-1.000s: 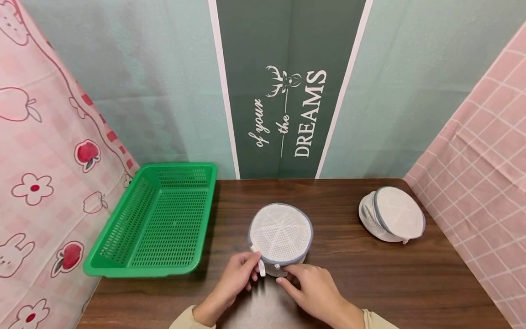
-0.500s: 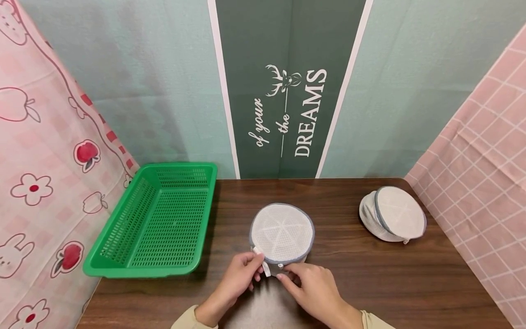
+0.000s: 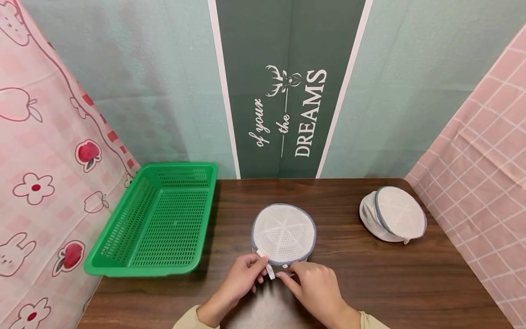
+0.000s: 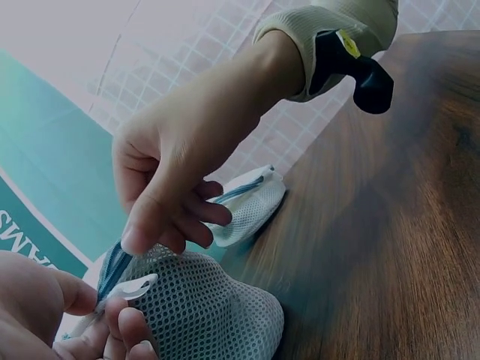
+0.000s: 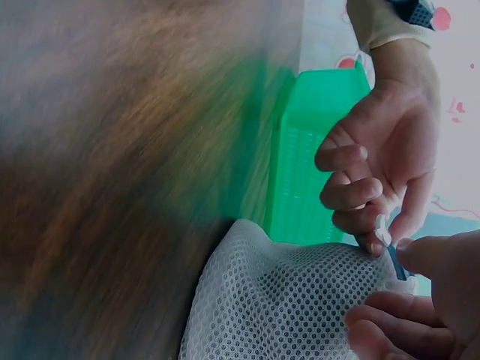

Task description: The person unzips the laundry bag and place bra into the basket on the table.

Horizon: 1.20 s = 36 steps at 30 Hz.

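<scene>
A round white mesh laundry bag (image 3: 284, 234) with a grey-blue zipped rim stands at the front middle of the table in the head view. My left hand (image 3: 243, 277) pinches the rim at its front left, where a white fabric tab (image 3: 270, 272) hangs down. At the front right, my right hand (image 3: 316, 288) grips the edge between thumb and fingers. Between the two hands sits a small white zipper pull (image 3: 285, 266). Both wrist views show the mesh side (image 5: 292, 300) bulging under the rim. The bag's inside is hidden.
A second mesh laundry bag (image 3: 400, 212) lies at the table's back right. On the left stands a green plastic basket (image 3: 201, 237) with slotted walls. Fabric hangings (image 3: 185, 91) enclose the back and sides of the dark wooden table (image 3: 390, 283).
The bag's top and its zipper pull have shifted slightly to the right. My left hand has moved a little right with the rim, while my right hand has stayed nearly in place.
</scene>
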### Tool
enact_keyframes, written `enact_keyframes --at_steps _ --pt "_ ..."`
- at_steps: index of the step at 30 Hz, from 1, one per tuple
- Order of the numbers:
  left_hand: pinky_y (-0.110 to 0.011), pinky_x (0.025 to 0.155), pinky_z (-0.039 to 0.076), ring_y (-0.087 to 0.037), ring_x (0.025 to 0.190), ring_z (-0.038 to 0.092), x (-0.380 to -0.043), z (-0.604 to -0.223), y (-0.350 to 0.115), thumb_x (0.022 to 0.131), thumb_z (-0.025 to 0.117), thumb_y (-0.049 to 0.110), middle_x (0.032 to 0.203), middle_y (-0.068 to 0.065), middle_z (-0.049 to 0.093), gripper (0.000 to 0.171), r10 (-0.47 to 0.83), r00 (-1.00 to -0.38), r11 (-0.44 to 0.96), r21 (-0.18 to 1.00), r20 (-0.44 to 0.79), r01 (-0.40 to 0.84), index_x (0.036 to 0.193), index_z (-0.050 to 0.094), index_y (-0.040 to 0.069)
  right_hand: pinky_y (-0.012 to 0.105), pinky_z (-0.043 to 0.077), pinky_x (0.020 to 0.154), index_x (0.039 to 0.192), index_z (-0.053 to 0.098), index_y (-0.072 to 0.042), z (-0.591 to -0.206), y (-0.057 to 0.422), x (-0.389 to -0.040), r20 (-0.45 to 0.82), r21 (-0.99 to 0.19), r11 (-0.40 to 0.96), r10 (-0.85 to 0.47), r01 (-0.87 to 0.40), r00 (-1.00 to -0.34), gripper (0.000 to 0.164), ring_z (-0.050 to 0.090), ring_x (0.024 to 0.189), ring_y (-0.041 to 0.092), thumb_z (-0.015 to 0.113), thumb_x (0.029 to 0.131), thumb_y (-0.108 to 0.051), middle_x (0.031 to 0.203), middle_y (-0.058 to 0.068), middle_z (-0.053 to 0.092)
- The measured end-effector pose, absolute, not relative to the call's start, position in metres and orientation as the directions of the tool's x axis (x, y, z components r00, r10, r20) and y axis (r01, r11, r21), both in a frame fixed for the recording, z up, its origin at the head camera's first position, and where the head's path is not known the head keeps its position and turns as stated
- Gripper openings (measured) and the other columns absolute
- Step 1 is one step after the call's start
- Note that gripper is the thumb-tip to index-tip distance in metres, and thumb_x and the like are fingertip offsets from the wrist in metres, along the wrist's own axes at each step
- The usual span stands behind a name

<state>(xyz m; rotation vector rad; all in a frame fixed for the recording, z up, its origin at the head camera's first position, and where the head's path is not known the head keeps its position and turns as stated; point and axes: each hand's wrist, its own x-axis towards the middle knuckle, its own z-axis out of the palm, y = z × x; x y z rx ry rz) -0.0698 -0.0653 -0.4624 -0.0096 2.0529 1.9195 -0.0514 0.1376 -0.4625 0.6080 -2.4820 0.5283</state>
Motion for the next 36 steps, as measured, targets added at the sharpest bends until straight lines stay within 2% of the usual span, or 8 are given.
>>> enact_keyframes --at_steps 2,6,8,10,18,23,29,36 --pt "-0.020 0.044 0.040 -0.010 0.059 0.051 -0.0694 -0.4627 -0.0650 0.101 0.060 0.022 0.068 0.000 0.057 0.033 0.222 -0.946 0.089 0.971 -0.237 -0.222 0.081 0.063 -0.004 0.018 0.032 0.042 0.068 0.063 -0.026 -0.4642 0.1379 -0.0533 0.620 -0.181 0.824 -0.329 -0.537 -0.713 0.030 0.040 0.050 -0.005 0.079 0.084 -0.045 0.057 -0.017 0.049" --pt "-0.020 0.044 0.040 -0.010 0.059 0.051 -0.0693 -0.4632 -0.0643 0.101 0.060 0.022 0.069 -0.001 0.058 0.033 0.227 -0.945 0.087 0.971 -0.235 -0.221 0.082 0.063 -0.005 0.022 0.031 0.040 0.066 0.058 -0.021 -0.4661 0.1369 -0.0561 0.676 -0.115 0.826 -0.342 -0.552 -0.653 0.051 0.041 0.045 0.003 0.050 0.103 -0.055 0.054 -0.013 0.044" --pt "-0.020 0.044 0.040 -0.010 0.059 0.051 -0.0695 -0.4634 -0.0641 0.101 0.060 0.023 0.069 -0.001 0.058 0.033 0.227 -0.944 0.091 0.971 -0.238 -0.223 0.082 0.063 -0.005 0.023 0.029 0.039 0.065 0.056 -0.020 -0.4664 0.1360 -0.0568 0.687 -0.103 0.830 -0.340 -0.549 -0.642 0.057 0.039 0.044 0.005 0.038 0.106 -0.056 0.053 -0.011 0.042" --pt "-0.020 0.044 0.040 -0.010 0.059 0.051 -0.0696 -0.4631 -0.0639 0.101 0.060 0.022 0.069 -0.001 0.058 0.033 0.228 -0.944 0.094 0.970 -0.241 -0.225 0.082 0.063 -0.005 0.023 0.027 0.039 0.063 0.052 -0.019 -0.4668 0.1352 -0.0572 0.693 -0.089 0.835 -0.340 -0.543 -0.636 0.058 0.037 0.043 0.006 0.035 0.108 -0.053 0.052 -0.011 0.039" --pt "-0.021 0.043 0.041 -0.010 0.059 0.052 -0.0686 -0.4625 -0.0629 0.101 0.060 0.022 0.068 0.001 0.058 0.032 0.234 -0.943 0.108 0.970 -0.238 -0.218 0.084 0.063 -0.005 0.027 0.028 0.040 0.062 0.047 -0.017 -0.4673 0.1343 -0.0585 0.721 -0.070 0.836 -0.335 -0.545 -0.606 0.052 0.039 0.043 0.011 0.039 0.107 -0.039 0.052 -0.007 0.041" --pt "-0.021 0.043 0.041 -0.010 0.059 0.052 -0.0687 -0.4616 -0.0624 0.100 0.061 0.022 0.068 0.000 0.058 0.032 0.233 -0.943 0.112 0.970 -0.236 -0.215 0.083 0.064 -0.005 0.026 0.030 0.040 0.062 0.048 -0.018 -0.4660 0.1351 -0.0587 0.727 -0.065 0.829 -0.342 -0.555 -0.596 0.035 0.041 0.045 0.011 0.049 0.096 -0.027 0.055 -0.008 0.041" --pt "-0.019 0.044 0.041 -0.010 0.059 0.052 -0.0703 -0.4640 -0.0619 0.100 0.060 0.021 0.069 0.000 0.059 0.030 0.233 -0.942 0.109 0.969 -0.241 -0.221 0.081 0.064 -0.002 0.023 0.030 0.040 0.064 0.052 -0.018 -0.4636 0.1375 -0.0568 0.690 -0.088 0.832 -0.346 -0.548 -0.636 0.022 0.039 0.049 0.008 0.062 0.083 -0.023 0.058 -0.009 0.041" --pt "-0.020 0.043 0.040 -0.010 0.059 0.052 -0.0686 -0.4634 -0.0614 0.101 0.060 0.021 0.068 0.002 0.057 0.032 0.233 -0.942 0.114 0.969 -0.242 -0.220 0.084 0.064 -0.006 0.018 0.025 0.042 0.063 0.045 -0.021 -0.4619 0.1374 -0.0550 0.665 -0.114 0.819 -0.358 -0.562 -0.656 0.023 0.032 0.050 0.003 0.066 0.074 -0.018 0.058 -0.012 0.035"
